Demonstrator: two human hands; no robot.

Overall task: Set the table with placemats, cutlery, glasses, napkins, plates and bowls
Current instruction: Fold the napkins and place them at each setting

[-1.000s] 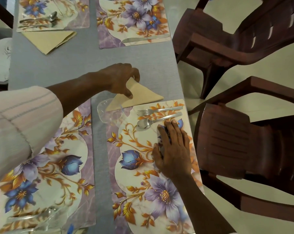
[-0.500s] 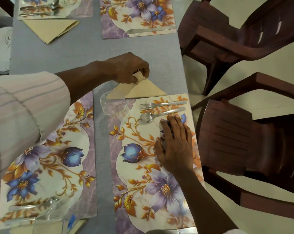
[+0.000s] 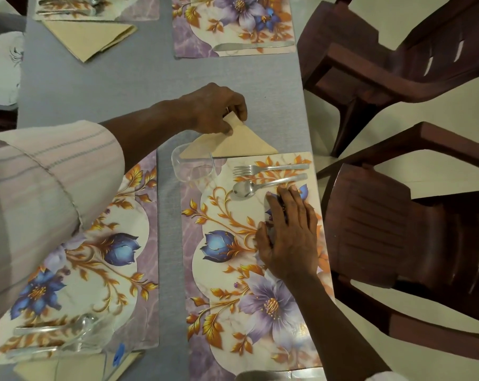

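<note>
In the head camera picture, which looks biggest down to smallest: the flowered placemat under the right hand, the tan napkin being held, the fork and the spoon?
1. Placemat, by far the largest.
2. Napkin, its tip hidden by the left hand.
3. Fork and spoon: they look about alike, so unranked.

two dark brown plastic chairs [image 3: 414, 229] stand on pale floor [image 3: 384, 17] beside the grey table [image 3: 95, 86].

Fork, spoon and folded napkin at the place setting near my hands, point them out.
Fork [image 3: 271, 168]: head view, middle of its handle.
Spoon [image 3: 268, 183]: head view, handle near the bowl.
Napkin [image 3: 233, 145]: head view, centre of the folded triangle.
</note>
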